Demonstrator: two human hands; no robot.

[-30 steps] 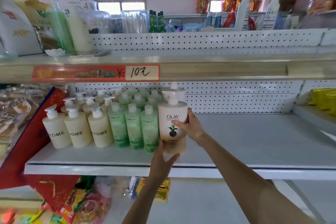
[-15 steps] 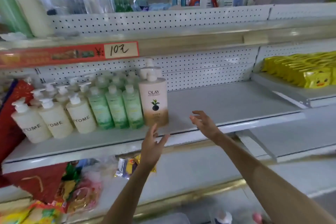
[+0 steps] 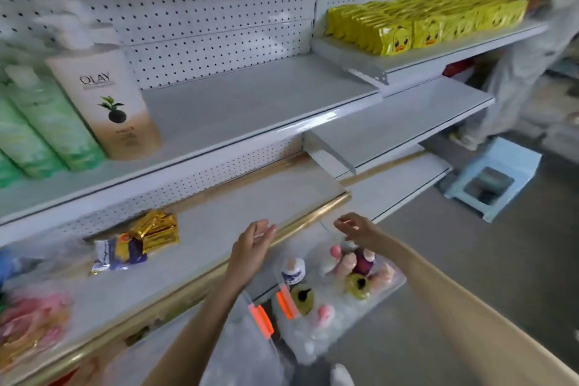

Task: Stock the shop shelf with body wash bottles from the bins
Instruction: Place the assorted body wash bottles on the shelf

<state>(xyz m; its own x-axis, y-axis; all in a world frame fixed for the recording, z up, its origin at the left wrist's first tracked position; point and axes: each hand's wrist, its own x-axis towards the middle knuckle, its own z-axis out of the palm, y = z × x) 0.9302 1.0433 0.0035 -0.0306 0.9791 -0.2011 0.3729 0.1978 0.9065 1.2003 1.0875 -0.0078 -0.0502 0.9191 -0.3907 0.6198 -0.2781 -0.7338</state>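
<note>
Both slack, left hand (image 3: 252, 243) and right hand (image 3: 355, 229); nearby, clear plastic bin (image 3: 316, 338).

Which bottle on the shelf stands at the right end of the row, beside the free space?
The cream-and-tan Olay pump bottle with the dark plant picture on its label. The green bottles all stand to its left.

cream bottle (image 3: 106, 100), green bottles (image 3: 47, 131), yellow packets (image 3: 423, 22)
</note>
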